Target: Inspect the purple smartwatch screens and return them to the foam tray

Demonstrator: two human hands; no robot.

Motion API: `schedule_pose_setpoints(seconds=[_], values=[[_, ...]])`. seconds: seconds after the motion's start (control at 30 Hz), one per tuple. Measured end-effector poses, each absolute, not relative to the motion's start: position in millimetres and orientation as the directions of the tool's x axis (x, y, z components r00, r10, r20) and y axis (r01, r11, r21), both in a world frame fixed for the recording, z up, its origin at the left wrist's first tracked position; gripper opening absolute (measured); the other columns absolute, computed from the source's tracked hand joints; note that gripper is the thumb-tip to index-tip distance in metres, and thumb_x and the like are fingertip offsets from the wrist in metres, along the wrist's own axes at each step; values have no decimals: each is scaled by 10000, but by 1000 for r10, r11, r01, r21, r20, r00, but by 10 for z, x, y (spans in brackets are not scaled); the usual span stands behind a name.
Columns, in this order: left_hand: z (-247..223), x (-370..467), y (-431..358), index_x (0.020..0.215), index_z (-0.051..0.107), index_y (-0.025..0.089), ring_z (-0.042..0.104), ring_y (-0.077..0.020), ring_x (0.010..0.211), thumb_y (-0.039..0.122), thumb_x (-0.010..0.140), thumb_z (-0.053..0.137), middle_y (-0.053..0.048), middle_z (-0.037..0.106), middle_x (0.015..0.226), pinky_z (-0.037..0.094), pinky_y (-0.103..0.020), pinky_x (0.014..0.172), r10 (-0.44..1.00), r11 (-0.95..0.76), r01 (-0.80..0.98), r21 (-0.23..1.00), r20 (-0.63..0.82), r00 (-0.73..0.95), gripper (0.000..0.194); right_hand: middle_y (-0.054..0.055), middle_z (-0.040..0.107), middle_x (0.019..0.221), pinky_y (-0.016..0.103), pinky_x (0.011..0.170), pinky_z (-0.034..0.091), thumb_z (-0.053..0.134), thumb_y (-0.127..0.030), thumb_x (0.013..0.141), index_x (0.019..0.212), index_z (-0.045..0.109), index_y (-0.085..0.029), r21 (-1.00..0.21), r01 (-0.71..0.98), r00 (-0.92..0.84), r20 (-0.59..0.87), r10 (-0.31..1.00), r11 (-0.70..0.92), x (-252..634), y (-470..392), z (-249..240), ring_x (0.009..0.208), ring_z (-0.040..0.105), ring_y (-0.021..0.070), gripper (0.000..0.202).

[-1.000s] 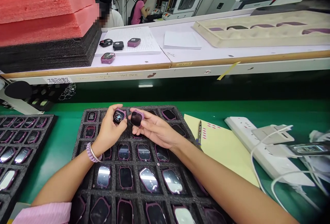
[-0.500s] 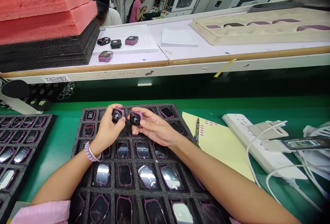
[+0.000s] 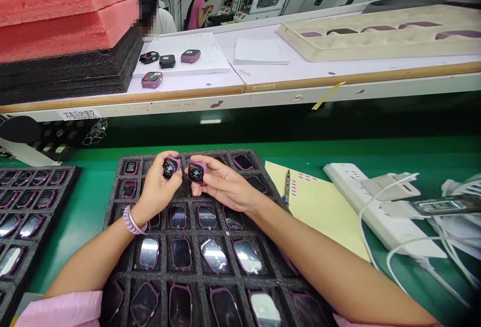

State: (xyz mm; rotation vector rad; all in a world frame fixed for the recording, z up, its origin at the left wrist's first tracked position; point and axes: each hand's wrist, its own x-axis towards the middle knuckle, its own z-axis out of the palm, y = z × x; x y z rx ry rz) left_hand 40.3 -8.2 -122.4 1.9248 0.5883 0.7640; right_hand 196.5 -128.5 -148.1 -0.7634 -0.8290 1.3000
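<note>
- Holding a purple watch (image 3: 170,167) by its edges, the left hand (image 3: 160,186) has its thumb and fingers closed on the case.
- Gripping a second watch (image 3: 196,172), the right hand (image 3: 229,186) pinches its case, the other fingers loosely curled beneath.
- Both watches sit just beside each other, apart, over the foam tray (image 3: 198,277) near its far edge; their screens are lit, the detail too small to read.
- The step in hand looks like checking the two screens together.
- Next, setting either watch down would call for lowering it face up, square to a pocket, without brushing its neighbours.
</note>
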Motion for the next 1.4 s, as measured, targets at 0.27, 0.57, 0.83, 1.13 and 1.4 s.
schedule_pose_setpoints(seconds=[0.27,0.57,0.83,1.13,1.4], values=[[-1255,406,-83,1181,568,177,603,-184,944,235,827,584,-57,634,1050,494,-309,882,676,-423,69,904,264,688,359,-12,649,976,281,808,555,869,-386,887,1274,630,-293,-817,-557,44,154,987,152,1963,-1276,-1493,824,693,152,464],[-1298,416,-78,1201,562,174,599,-199,1014,262,823,599,-68,625,1112,465,-339,939,678,-388,41,921,255,689,390,-10,663,1040,265,812,563,857,-351,913,1263,680,-327,-797,-581,35,178,983,165,1961,-1288,-1498,843,707,146,393],[-1299,419,-72,1189,565,172,594,-195,1007,281,828,599,-62,625,1095,457,-339,937,676,-392,37,919,261,689,378,-9,661,1077,260,821,562,852,-349,919,1256,701,-341,-796,-581,32,186,982,170,1961,-1295,-1502,843,710,141,370],[-1308,410,-61,1212,559,174,597,-198,1009,282,843,591,-66,624,1102,461,-345,941,663,-403,40,914,261,702,386,-13,656,1076,257,811,556,849,-349,922,1266,695,-337,-798,-579,22,190,982,167,1969,-1286,-1510,842,708,141,377],[-1314,412,-53,1214,563,178,608,-201,1055,258,832,593,-71,634,1140,477,-338,963,651,-410,39,911,262,712,391,-14,654,1026,261,811,551,852,-359,918,1276,664,-313,-801,-577,19,183,983,160,1963,-1299,-1498,839,702,140,406]])
